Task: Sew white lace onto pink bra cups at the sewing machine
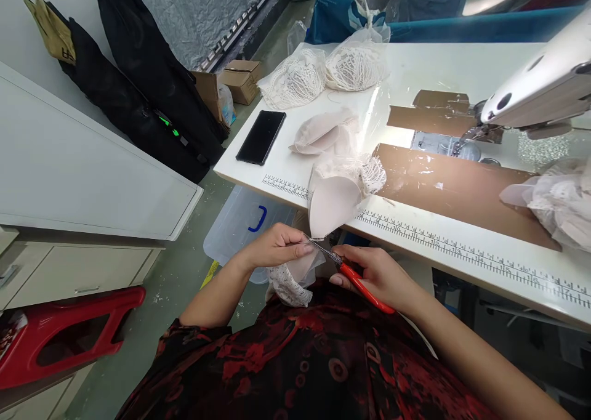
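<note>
My left hand (273, 247) is closed, pinching a pale pink padded cup with lace trim (333, 199) that hangs over the table's front edge; more lace (290, 287) droops below the hand. My right hand (378, 275) grips red-handled thread snips (357, 282), whose metal tips touch the cup's lower edge next to my left fingertips. Both hands are just below the white sewing table (462, 247), above my lap.
On the table lie a black phone (261, 137), another pink cup (321, 134), two bagged lace bundles (323, 72), a sewing machine (540, 96) and a lace pile (561, 204). A clear plastic bin (235, 226) sits underneath. A red stool (64, 337) and white cabinet (83, 173) stand to the left.
</note>
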`<state>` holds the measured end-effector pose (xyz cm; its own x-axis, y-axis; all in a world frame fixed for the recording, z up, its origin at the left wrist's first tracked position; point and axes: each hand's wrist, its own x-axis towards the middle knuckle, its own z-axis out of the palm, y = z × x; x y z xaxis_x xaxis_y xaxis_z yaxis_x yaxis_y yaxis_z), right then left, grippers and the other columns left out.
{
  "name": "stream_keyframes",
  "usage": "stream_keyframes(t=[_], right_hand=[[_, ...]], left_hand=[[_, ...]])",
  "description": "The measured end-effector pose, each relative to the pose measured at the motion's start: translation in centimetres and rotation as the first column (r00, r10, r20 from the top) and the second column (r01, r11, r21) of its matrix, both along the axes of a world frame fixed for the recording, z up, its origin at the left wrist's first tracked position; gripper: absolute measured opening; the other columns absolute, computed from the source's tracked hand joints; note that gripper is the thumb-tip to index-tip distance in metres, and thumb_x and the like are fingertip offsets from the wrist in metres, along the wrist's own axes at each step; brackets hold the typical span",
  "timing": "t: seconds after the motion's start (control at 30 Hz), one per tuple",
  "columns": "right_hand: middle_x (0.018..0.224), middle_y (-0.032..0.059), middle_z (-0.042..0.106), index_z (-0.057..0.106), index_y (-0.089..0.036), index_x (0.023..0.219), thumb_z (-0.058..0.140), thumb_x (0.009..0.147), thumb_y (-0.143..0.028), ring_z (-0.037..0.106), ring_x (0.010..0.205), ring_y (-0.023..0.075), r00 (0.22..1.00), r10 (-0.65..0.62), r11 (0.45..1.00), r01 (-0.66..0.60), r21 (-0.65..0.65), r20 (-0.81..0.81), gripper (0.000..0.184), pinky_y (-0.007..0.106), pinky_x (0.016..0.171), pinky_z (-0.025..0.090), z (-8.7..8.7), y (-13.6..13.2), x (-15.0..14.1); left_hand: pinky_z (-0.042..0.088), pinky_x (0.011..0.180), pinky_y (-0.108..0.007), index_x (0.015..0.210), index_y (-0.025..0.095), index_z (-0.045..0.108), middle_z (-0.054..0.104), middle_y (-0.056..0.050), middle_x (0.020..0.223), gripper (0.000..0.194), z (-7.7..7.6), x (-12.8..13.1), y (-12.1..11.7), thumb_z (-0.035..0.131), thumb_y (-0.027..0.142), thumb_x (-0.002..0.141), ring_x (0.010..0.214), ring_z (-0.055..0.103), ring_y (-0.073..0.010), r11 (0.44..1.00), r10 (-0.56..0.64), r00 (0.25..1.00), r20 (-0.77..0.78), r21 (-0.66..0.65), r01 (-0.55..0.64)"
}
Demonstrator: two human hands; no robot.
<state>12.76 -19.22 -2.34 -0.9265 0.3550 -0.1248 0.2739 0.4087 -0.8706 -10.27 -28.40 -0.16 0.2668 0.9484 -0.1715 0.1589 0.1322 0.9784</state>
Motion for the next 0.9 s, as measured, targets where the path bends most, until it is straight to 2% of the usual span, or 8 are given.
stream_keyframes(t=[0.17, 0.27, 0.37, 0.47, 0.57, 0.67, 0.77, 0.9], right_hand=[[0.068, -0.0013, 0.057, 0.058, -0.019, 0.088, 0.060, 0.084, -0.044, 0.047, 0.058, 0.0123, 1.000, -0.029, 0.999, 0.029, 0.043, 0.000, 0.025, 0.022, 0.055, 0.037, -0.1, -0.3, -0.2], [0.068, -0.0008, 0.058, 0.058, -0.018, 0.090, 0.061, 0.084, -0.041, 0.048, 0.059, 0.0122, 0.997, -0.047, 0.998, 0.049, 0.034, -0.067, 0.024, 0.022, 0.055, 0.038, -0.4, -0.4, 0.2], [0.071, 0.0006, 0.060, 0.059, -0.018, 0.089, 0.060, 0.085, -0.038, 0.050, 0.061, 0.0124, 0.986, -0.065, 0.997, 0.069, 0.024, -0.156, 0.020, 0.022, 0.056, 0.039, -0.8, -0.4, 1.0], [0.078, 0.0023, 0.062, 0.061, -0.018, 0.094, 0.058, 0.086, -0.034, 0.054, 0.065, 0.0131, 0.971, -0.074, 0.997, 0.078, 0.009, -0.228, 0.018, 0.023, 0.060, 0.042, -1.0, -0.4, 1.7], [0.077, 0.0021, 0.063, 0.061, -0.018, 0.097, 0.058, 0.086, -0.034, 0.055, 0.064, 0.0135, 0.960, -0.092, 0.995, 0.099, 0.014, -0.265, 0.020, 0.024, 0.060, 0.043, -1.0, -0.4, 2.3], [0.071, 0.0013, 0.061, 0.062, -0.019, 0.094, 0.058, 0.084, -0.036, 0.055, 0.061, 0.0140, 0.947, -0.122, 0.989, 0.142, 0.047, -0.299, 0.020, 0.024, 0.058, 0.043, -0.8, -0.4, 3.1], [0.071, 0.0016, 0.062, 0.062, -0.020, 0.093, 0.058, 0.083, -0.039, 0.056, 0.060, 0.0149, 0.926, -0.172, 0.977, 0.204, 0.061, -0.337, 0.022, 0.025, 0.058, 0.044, 0.1, -0.6, 4.4], [0.073, 0.0027, 0.064, 0.064, -0.020, 0.095, 0.058, 0.083, -0.042, 0.057, 0.060, 0.0156, 0.928, -0.242, 0.962, 0.267, 0.050, -0.284, 0.025, 0.026, 0.057, 0.045, 1.3, -1.0, 5.5]], left_hand=[[0.028, 0.049, -0.018, 0.060, 0.011, 0.052, 0.039, 0.003, 0.058, 0.045, 0.1, 0.2, 0.0, 0.052, 0.044, 0.090, 0.054, 0.036, -0.0060, 1.000, 0.003, 0.998, -0.062, 0.003, -0.003], [0.040, 0.056, -0.021, 0.074, 0.011, 0.062, 0.053, -0.001, 0.064, 0.038, -0.5, 0.3, -0.4, 0.046, 0.040, 0.093, 0.060, 0.050, -0.0096, 0.984, 0.055, 0.980, -0.194, 0.179, -0.020], [0.048, 0.083, -0.034, 0.090, 0.015, 0.069, 0.066, -0.009, 0.095, 0.025, -2.1, 0.3, -0.9, 0.049, 0.030, 0.093, 0.092, 0.059, -0.0185, 0.802, 0.375, 0.821, -0.431, 0.595, -0.054], [0.039, 0.103, -0.044, 0.097, 0.020, 0.069, 0.057, -0.011, 0.129, 0.016, -3.7, 0.7, -0.4, 0.055, 0.024, 0.089, 0.131, 0.039, -0.0249, 0.585, 0.575, 0.642, -0.507, 0.803, 0.109], [0.032, 0.110, -0.046, 0.099, 0.020, 0.068, 0.061, -0.010, 0.125, 0.018, -3.8, 1.6, 1.2, 0.052, 0.024, 0.091, 0.140, 0.029, -0.0235, 0.507, 0.513, 0.725, -0.459, 0.844, 0.176], [0.035, 0.107, -0.047, 0.095, 0.018, 0.065, 0.068, -0.009, 0.100, 0.022, -2.0, 2.6, 3.1, 0.044, 0.025, 0.095, 0.123, 0.050, -0.0230, 0.514, 0.448, 0.870, -0.205, 0.856, -0.062], [0.046, 0.087, -0.038, 0.090, 0.018, 0.062, 0.062, -0.004, 0.079, 0.022, 0.2, 2.9, 3.7, 0.042, 0.027, 0.095, 0.086, 0.060, -0.0173, 0.533, 0.456, 0.889, 0.043, 0.786, -0.312], [0.045, 0.069, -0.029, 0.087, 0.016, 0.064, 0.056, -0.004, 0.073, 0.024, 1.7, 2.8, 3.5, 0.047, 0.032, 0.093, 0.071, 0.053, -0.0149, 0.715, 0.209, 0.976, -0.053, 0.690, -0.115]])
